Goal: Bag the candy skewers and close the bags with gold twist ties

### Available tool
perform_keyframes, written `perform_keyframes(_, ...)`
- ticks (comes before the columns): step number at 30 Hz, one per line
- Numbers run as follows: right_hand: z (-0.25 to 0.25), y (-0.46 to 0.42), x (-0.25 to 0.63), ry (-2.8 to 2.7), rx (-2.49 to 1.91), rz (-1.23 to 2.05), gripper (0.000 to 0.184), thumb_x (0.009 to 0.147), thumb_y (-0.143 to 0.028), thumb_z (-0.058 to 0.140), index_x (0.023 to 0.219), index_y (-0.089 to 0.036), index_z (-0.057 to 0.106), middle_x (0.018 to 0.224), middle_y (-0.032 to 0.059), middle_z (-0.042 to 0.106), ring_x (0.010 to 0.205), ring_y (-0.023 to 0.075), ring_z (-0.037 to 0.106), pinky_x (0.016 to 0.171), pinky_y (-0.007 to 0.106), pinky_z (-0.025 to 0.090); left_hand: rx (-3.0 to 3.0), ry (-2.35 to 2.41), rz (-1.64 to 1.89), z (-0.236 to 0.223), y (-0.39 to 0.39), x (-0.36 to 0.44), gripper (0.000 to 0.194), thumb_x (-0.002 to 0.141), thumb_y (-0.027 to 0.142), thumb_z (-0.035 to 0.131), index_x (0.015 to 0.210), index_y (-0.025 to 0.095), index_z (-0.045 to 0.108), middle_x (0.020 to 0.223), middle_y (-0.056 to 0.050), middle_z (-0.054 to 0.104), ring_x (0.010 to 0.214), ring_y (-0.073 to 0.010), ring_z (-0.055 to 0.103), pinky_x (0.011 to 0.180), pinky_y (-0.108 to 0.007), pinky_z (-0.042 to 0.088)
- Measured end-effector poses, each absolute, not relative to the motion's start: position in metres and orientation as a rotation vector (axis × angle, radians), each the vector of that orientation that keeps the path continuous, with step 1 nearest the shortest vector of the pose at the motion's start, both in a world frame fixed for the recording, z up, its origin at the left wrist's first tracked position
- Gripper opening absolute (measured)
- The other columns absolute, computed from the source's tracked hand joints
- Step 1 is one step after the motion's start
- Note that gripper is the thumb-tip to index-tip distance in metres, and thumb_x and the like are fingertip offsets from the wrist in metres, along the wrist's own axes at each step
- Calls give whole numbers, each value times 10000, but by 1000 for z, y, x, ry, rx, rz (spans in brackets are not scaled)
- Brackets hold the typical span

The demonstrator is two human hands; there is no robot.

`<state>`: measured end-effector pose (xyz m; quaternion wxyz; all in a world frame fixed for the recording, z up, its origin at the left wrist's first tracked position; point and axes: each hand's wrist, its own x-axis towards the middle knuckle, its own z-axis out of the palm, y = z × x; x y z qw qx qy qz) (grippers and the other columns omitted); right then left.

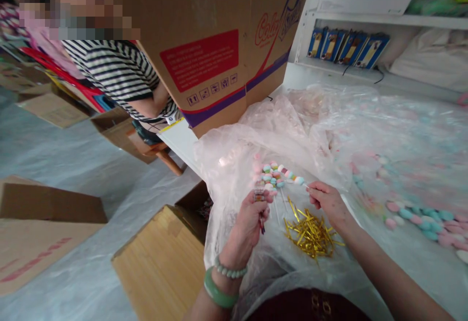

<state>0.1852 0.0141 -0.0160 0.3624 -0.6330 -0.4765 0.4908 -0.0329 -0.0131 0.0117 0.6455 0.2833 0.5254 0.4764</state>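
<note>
Table under clear plastic sheeting (398, 130), big cardboard carton (215, 33) at its far edge, person in a striped shirt (113, 74) beyond. Loose pastel candies (424, 218) lay toward the right edge. Gold twist ties (310, 233) piled near the front edge, just below the hands. Right hand (327, 203) clenched the stick end of a pastel candy skewer (281, 174), candies just past the fingers. Left hand (246, 226) curled shut on something small, unclear what, just under the skewer's far end.
</note>
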Motion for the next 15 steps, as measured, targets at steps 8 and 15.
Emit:
perform_keyframes(8, -22, 14, 183, -1330, -1712, 1213, 246, 785, -395, 482, 619, -217, 520, 528, -39, 481, 502, 134, 451, 522, 265, 345, 1913, 2021, 449, 22, 141, -42, 174, 802, 126, 512, 839, 137, 681, 821, -103, 676, 788, -194, 605, 672, -271, 408)
perform_keyframes(15, -7, -2, 195, -1865, -2130, 682, 266, 911, -301, 391, 824, -221, 630, 688, 24, 656, 657, 176, 585, 580, 272, 292, 1964, 1965, 270, -19, 173, -56, 184, 808, 234, 575, 857, 125, 714, 898, -147, 704, 853, -238, 623, 746, -307, 440)
